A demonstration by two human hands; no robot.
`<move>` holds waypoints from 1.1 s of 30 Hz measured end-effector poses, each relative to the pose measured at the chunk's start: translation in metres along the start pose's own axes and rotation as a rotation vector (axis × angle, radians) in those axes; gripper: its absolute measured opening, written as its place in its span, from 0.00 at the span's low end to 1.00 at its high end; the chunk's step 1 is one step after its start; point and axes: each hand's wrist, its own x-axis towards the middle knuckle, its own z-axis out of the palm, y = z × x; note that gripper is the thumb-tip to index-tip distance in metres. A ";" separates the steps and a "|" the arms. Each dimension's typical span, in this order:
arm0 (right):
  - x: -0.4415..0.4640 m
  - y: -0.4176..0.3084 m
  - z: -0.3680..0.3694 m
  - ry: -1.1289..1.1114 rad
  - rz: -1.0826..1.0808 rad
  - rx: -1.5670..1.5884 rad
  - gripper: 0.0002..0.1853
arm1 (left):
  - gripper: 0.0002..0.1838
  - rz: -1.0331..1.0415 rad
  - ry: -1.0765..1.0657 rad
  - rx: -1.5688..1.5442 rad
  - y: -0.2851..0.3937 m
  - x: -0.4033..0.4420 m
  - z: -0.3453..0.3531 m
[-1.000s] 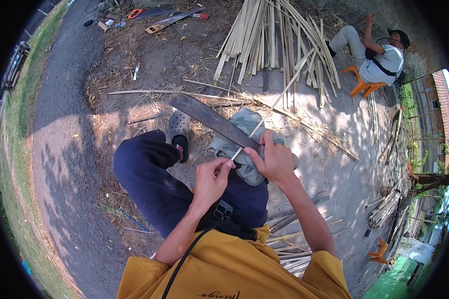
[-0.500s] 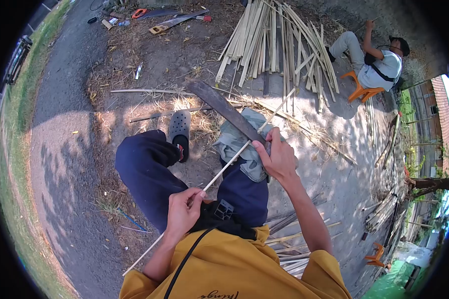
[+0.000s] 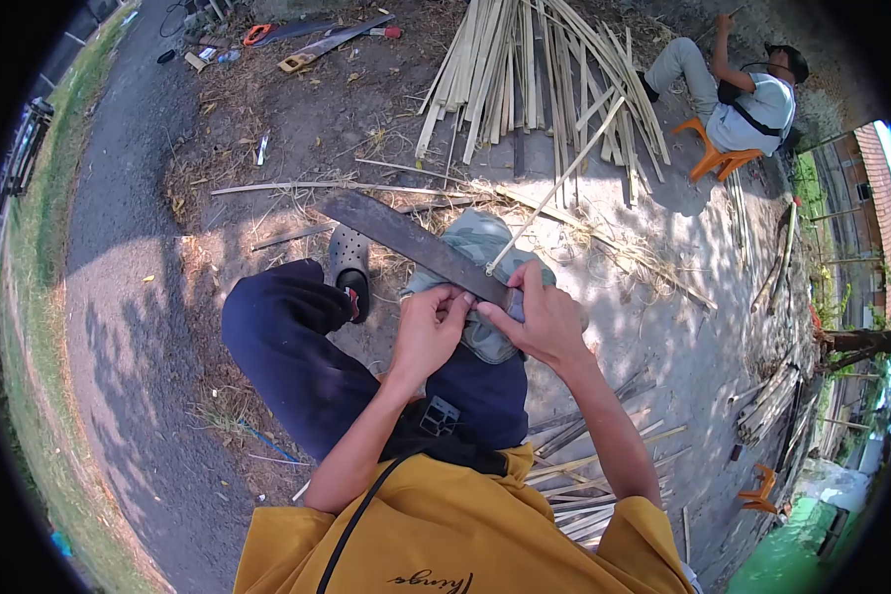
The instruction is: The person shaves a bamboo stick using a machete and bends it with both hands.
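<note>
A wide dark blade (image 3: 406,238) lies slantwise over a grey-green cloth (image 3: 485,238) on my right thigh. My right hand (image 3: 544,317) is closed around the blade's near end, thumb pointing left. Close beside it, my left hand (image 3: 431,327) pinches the near end of a thin pale strip (image 3: 554,188) just below the blade's edge. The strip runs under or against the blade, where a small curl shows, and on toward the upper right. How strip and edge touch is hidden.
A large pile of split strips (image 3: 495,79) lies ahead. Saws (image 3: 332,45) lie at the upper left. A person (image 3: 752,109) sits on an orange stool (image 3: 708,153) at the upper right. More strips (image 3: 584,495) lie beside my right hip.
My left hand drew the strip back toward my waist, then returned up to the blade. The strip again reaches far beyond the blade, and the blade has swung slightly left.
</note>
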 end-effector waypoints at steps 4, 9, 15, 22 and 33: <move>0.003 0.006 0.006 0.025 -0.028 0.024 0.31 | 0.10 0.035 0.042 -0.017 0.005 -0.002 0.007; 0.007 0.001 0.001 0.003 -0.011 -0.003 0.30 | 0.11 0.059 0.052 0.023 0.001 -0.006 0.006; 0.007 0.006 0.004 0.035 -0.072 0.001 0.31 | 0.11 -0.026 0.026 0.022 0.002 -0.029 -0.010; 0.010 0.001 0.009 0.022 -0.074 -0.066 0.31 | 0.12 -0.039 0.031 -0.002 -0.007 -0.048 -0.020; 0.011 -0.004 0.012 0.084 -0.086 -0.059 0.29 | 0.11 -0.074 0.059 -0.036 -0.014 -0.101 -0.052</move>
